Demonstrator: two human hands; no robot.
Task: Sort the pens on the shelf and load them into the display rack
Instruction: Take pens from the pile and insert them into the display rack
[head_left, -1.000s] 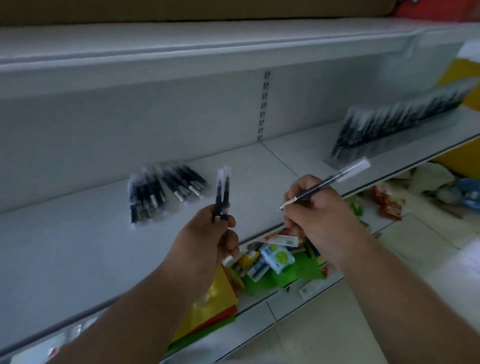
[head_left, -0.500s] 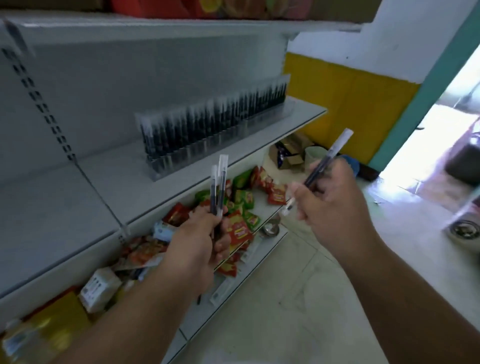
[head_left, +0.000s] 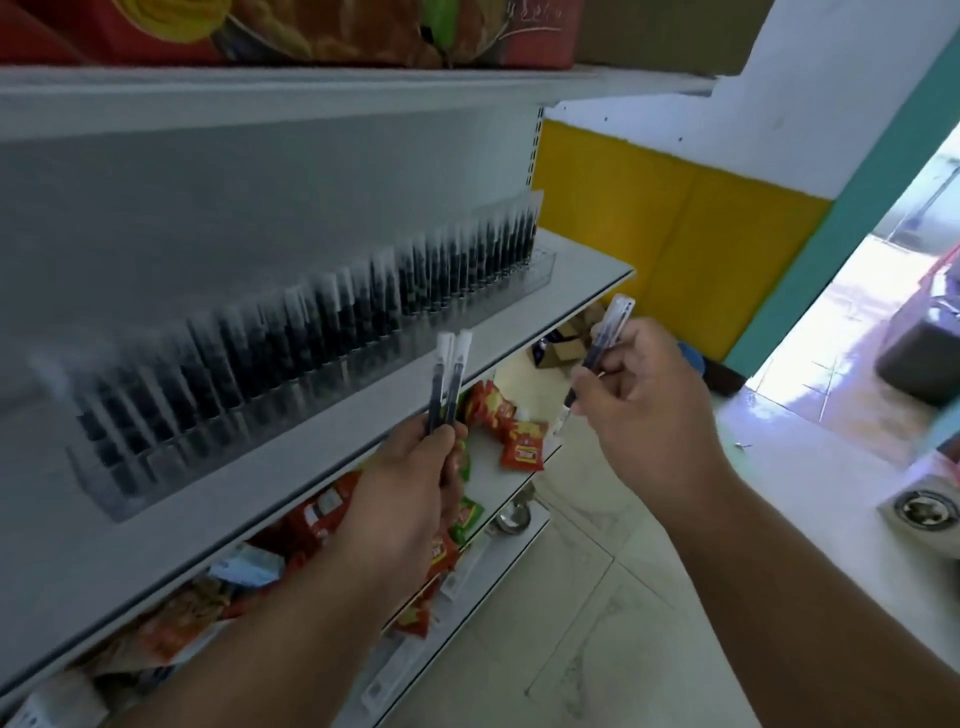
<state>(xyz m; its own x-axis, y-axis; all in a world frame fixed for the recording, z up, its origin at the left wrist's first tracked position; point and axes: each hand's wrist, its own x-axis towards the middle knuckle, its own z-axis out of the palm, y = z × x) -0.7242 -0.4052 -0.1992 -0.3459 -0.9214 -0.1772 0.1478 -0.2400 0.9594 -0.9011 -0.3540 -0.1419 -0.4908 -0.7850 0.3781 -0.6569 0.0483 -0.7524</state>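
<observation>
Left hand (head_left: 410, 480): grips two pens (head_left: 447, 382) upright, capped ends up, lower ends hidden in the fist.
Right hand (head_left: 641, 408): pinches one pen (head_left: 597, 358) tilted, tip down-left, middle covered by fingers.
Rack (head_left: 311, 353): on the shelf (head_left: 249, 499), filled with blurred dark pens; left end smeared.
Lower shelf: snack packets (head_left: 522, 444), partly behind the arms.

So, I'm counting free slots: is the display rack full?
Nearly full: pens fill the display rack along almost its whole length; blur hides whether single slots remain.
</observation>
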